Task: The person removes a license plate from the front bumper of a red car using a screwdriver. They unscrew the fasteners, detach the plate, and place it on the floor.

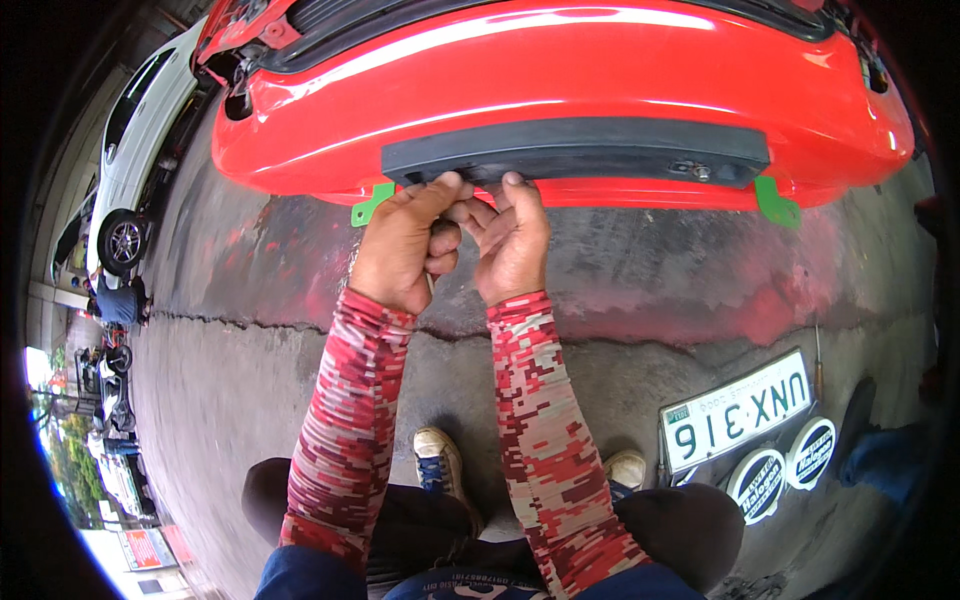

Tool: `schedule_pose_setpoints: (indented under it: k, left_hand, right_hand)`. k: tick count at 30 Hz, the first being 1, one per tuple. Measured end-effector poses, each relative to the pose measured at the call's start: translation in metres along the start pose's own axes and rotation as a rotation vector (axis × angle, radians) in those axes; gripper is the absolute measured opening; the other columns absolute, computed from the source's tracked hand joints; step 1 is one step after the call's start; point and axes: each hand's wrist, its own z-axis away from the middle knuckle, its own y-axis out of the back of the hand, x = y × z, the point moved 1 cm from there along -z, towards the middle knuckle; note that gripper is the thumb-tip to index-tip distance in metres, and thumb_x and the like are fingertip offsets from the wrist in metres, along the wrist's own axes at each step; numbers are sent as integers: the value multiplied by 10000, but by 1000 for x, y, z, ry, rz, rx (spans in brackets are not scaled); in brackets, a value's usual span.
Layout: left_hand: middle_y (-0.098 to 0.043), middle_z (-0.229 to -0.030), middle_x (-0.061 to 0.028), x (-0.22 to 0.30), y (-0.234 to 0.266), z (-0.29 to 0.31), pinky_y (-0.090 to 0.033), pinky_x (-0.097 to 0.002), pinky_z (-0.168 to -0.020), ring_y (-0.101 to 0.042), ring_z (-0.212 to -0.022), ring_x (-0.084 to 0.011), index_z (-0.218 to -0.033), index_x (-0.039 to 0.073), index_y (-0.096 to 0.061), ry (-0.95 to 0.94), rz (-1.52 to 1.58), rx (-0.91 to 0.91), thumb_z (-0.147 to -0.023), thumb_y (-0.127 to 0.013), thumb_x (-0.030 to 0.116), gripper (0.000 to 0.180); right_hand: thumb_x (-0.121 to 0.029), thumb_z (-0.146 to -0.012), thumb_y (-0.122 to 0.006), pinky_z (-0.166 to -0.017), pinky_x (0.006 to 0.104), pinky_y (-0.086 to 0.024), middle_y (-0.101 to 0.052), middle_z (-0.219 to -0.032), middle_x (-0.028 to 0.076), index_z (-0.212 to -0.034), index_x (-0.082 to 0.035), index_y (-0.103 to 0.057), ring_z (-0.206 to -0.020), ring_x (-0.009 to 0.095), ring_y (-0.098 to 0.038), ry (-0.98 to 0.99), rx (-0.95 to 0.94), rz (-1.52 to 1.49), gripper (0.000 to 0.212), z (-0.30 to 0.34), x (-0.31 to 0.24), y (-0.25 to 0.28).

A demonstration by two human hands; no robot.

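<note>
A long black plate bracket [575, 150] sits across the front of a red car bumper [560, 85]. At its left part, my left hand [395, 250] has its fingers curled, thumb and fingertips at the bracket's lower edge; a thin pale end shows below its fingers. Close beside it, my right hand [512, 245] is pinched, its thumb against the bracket's face and its fingers meeting those of the left. What the fingertips hold is hidden. A bolt [702, 173] shows in the bracket's right part. Green tabs [373, 204] stick out below the bumper near both bracket ends.
A white licence plate [735, 410] lies on the concrete floor [230, 390] at right, upside down to me, beside two round white-and-black lamp covers [758, 486]. A screwdriver [818, 365] is near it. At far left stand a white car [150, 130] and a crouching person [118, 300].
</note>
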Motion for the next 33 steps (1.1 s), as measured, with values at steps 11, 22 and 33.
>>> schedule_pose_setpoints:
  k: [11, 22, 33]
  left_hand:
    - [-521, -769, 42, 1, 5, -3, -202, -205, -423, -313, -507, -30, -963, 64, -611, 71, 42, 8, -946, -638, 308, 246]
    - [-607, -847, 15, -4, 5, -2, -196, -193, -423, -305, -501, -36, -984, 71, -649, 123, 133, -37, -964, -606, 375, 308]
    - [-521, -780, 39, -4, -1, -2, -207, -202, -433, -320, -517, -36, -945, 84, -621, 91, 63, 37, -953, -626, 316, 233]
  right_hand:
    - [-303, -909, -606, -751, 343, -525, -632, -1048, 52, -1110, -105, -530, -846, 225, -672, -27, -20, -72, 292, 0, 0, -2]
    - [-353, -895, -603, -876, 399, -461, -607, -1120, 25, -1113, -119, -549, -993, 228, -627, 19, -52, -30, 325, 2, -5, -2]
    - [-387, -908, -569, -886, 415, -436, -615, -1165, 89, -1153, -92, -540, -1008, 249, -629, -30, -48, 11, 384, -1, -1, 1]
